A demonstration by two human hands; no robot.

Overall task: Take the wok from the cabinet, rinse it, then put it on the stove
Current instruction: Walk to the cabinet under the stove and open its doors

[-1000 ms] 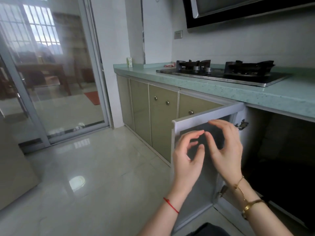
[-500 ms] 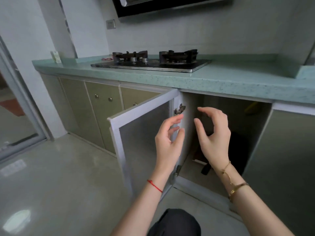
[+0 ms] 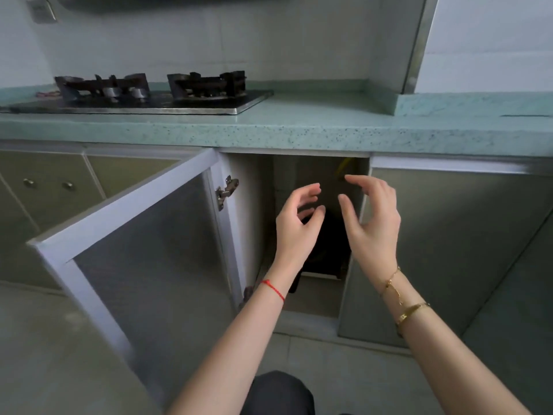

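The wok (image 3: 327, 244) is inside the open cabinet (image 3: 250, 211), in the lower part of the compartment under the countertop (image 3: 299, 130). It shows only as a black, matte shape in the shadow. Its outline is mostly hidden by the hands, so its rim and depth cannot be told. A dark narrow piece comes out low on the left, beside the left wrist; I cannot tell if it is the handle.

Both hands are raised in front of the opening and touch nothing. The left hand (image 3: 294, 227) has its fingers loosely curved, thumb apart from them, holding nothing. The right hand (image 3: 374, 217) is just beside it, a little higher, fingers also bent and spread, holding nothing. A red string (image 3: 273, 289) is on the left wrist, and gold bracelets (image 3: 411, 313) are on the right.

The cabinet door (image 3: 143, 253) stands swung out to the left, grey with a pale frame. The gas stove (image 3: 143, 95) sits on the countertop at upper left, its two burners bare.
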